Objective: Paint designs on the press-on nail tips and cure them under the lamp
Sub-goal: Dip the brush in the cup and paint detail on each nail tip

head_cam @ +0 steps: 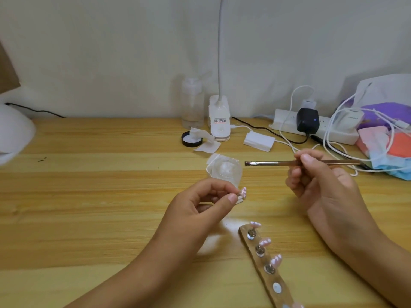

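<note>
The left hand (200, 208) pinches one nail tip (243, 191) by its small mount. Thumb and forefinger are closed on the mount, and the other fingers are curled loosely behind. We judge that gripping the mount rather than the tip leaves the pink-and-white painted face untouched and lets it be turned toward the brush. The tip appears raised off the counter (89, 196) and faces right.

The right hand (322, 181) grasps the brush (273, 162) at mid-shaft, thumb on top and fingers curled beneath, as one holds a pen. The shaft lies near level with the bristles pointing left, apart from the held tip. We read this as the interval between loading and stroke. We cannot tell whether the bristles carry gel.

Just beyond the held tip, a clear dish (224, 170) sits on the counter within reach of the bristles. We take it for the gel supply.

Nearer to us, a wooden holder strip (273, 278) runs diagonally. At least three painted tips stand on its pegs. One bare metal disc (277, 287) marks a vacant station, presumably that of the held tip. Placing the strip close shortens the return.

At the back stand a clip lamp base (219, 123) and a black lid (191, 140). A white rounded object (13, 134) at the left edge is blurred, and we cannot tell whether it is the curing lamp.
</note>
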{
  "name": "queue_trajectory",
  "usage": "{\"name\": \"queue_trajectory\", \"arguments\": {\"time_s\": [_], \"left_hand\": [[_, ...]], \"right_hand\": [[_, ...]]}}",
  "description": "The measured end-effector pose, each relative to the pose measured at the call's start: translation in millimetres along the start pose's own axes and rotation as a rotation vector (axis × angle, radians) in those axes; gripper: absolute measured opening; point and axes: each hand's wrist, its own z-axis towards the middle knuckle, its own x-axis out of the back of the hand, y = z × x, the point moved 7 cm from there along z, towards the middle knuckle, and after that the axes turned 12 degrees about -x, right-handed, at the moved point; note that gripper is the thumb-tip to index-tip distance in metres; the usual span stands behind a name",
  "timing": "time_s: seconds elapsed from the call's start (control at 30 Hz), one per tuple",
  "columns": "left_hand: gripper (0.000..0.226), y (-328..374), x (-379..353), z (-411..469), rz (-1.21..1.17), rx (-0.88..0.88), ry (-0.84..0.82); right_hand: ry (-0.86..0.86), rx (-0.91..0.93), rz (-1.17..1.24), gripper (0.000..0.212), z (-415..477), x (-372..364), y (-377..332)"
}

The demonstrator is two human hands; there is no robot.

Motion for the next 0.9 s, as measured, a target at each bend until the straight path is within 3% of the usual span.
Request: {"name": "queue_trajectory", "arguments": {"time_s": [0.17, 0.3, 0.47, 0.6, 0.77, 0.9], "left_hand": [[0.009, -2.8, 2.2, 0.2, 0.006, 0.025, 0.021], [0.016, -4.7, 4.1, 0.7, 0.038, 0.04, 0.023], [0.007, -3.7, 0.9, 1.2, 0.047, 0.018, 0.001], [0.025, -2.7, 0.0, 1.3, 0.074, 0.001, -0.023], [0.028, -0.2, 0.0, 1.6, 0.11, -0.005, -0.027], [0.026, 0.5, 0.0, 0.7, 0.12, -0.004, -0.022]], "right_hand": [[-0.04, -0.074, 0.036, 0.015, 1.3, -1.6, 1.3], [0.0, 0.002, -0.087, 0.013, -4.0, -4.1, -1.2], [-0.069, 0.061, -0.155, 0.022, -10.9, -15.3, -1.1], [-0.107, 0.053, -0.143, 0.015, -12.5, -17.3, -1.0], [-0.029, 0.078, -0.213, 0.023, -10.8, -14.5, 0.8], [-0.005, 0.099, -0.179, 0.015, -8.4, -8.1, -2.9]]}}
